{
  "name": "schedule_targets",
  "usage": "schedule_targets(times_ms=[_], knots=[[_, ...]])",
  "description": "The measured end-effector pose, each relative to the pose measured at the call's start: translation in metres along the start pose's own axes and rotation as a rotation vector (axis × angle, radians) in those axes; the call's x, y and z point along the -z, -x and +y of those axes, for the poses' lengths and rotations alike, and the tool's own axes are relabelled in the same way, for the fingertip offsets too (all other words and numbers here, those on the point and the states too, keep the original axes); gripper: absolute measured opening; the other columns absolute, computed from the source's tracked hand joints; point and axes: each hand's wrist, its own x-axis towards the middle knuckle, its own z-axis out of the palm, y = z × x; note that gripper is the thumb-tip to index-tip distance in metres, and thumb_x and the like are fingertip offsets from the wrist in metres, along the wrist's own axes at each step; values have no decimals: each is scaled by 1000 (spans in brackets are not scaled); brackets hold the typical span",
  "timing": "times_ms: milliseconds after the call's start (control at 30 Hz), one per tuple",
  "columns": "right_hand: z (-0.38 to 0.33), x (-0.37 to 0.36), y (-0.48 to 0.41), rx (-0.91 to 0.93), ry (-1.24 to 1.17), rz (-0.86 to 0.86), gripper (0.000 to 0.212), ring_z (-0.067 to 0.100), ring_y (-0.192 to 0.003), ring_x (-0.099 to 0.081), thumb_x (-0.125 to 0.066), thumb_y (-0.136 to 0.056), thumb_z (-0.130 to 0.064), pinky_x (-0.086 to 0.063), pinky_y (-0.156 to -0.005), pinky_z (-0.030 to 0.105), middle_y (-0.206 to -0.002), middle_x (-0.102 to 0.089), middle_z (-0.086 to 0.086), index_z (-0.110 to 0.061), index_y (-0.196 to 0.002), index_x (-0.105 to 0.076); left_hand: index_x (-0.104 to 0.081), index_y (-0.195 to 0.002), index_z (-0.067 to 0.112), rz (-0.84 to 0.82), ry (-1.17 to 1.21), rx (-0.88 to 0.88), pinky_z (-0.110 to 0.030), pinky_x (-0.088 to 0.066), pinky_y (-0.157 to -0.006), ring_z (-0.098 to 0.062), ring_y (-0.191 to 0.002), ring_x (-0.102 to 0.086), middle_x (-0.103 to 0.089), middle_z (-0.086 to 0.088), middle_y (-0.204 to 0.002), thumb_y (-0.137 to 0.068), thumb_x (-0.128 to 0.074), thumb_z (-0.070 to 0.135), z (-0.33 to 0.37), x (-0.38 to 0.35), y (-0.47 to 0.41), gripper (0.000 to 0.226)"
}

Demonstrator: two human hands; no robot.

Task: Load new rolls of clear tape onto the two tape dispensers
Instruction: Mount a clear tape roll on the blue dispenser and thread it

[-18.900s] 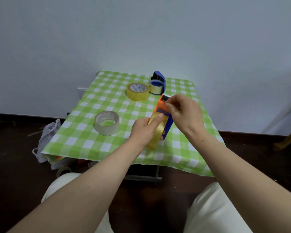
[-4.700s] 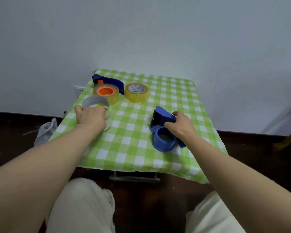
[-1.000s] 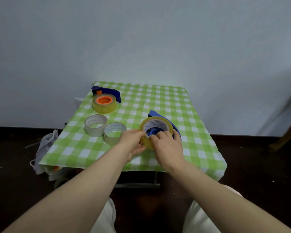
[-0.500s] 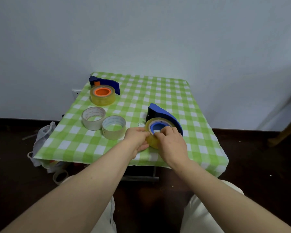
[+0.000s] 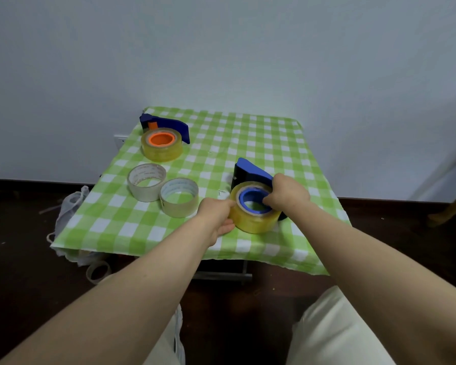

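Note:
A yellowish clear tape roll sits around the blue hub of the blue dispenser, lying flat near the table's front right. My left hand pinches the roll's left side. My right hand rests on the roll's right rim, fingers at the hub. At the back left, a second blue dispenser with an orange hub carries another yellowish tape roll.
Two nearly used-up pale rolls stand side by side left of centre on the green checked tablecloth. A white bag hangs off the table's left edge, and a roll core lies on the dark floor.
The roll has dropped from tilted over the blue hub to seated flat around it. My right hand shifted to the roll's right rim; my left stays on its left side.

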Motion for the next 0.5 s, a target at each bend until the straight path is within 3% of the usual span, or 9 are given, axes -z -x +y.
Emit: schedule_targets(times_ms=[100,200,333,433,500], knots=[[1,-2,-1,24,11,73,16,23,-73,-51,-57,-83,-18,-31,-46,26,-68,-43,-1,-14,-89,-42,-52,-109,2,6,56,-19,-31,-54,-74,-23,-85,-60,-59,-13,-94,-92,-53,12,2,4,1,19],[5,-2,0,-29,-190,78,16,23,-71,-53,-60,-79,-21,-38,-50,27,-71,-50,1,-12,-87,-48,-52,-95,2,46,126,-49,-30,-53,-68,-20,-74,-56,-55,-9,-80,-90,-45,5,6,12,0,9],[5,-1,13,-89,-712,-35,20,30,-80,-61,-64,-78,-12,-57,-71,43,-85,-59,11,-4,-95,-56,-53,-82,10,-26,205,-8,-34,-51,-69,-22,-79,-52,-54,-10,-87,-86,-48,13,9,16,7,7],[2,-5,27,-140,-975,-195,17,28,-73,-63,-68,-81,-9,-59,-58,39,-82,-62,10,-6,-91,-54,-57,-89,12,-85,206,-5,-37,-50,-71,-27,-89,-51,-55,-14,-100,-84,-53,27,6,10,14,16],[1,-11,34,-184,-1085,-241,20,26,-69,-62,-69,-82,-10,-57,-57,41,-80,-61,9,-7,-88,-51,-59,-82,13,-32,199,-91,-35,-48,-75,-25,-87,-51,-58,-12,-97,-86,-52,29,5,6,16,18]])
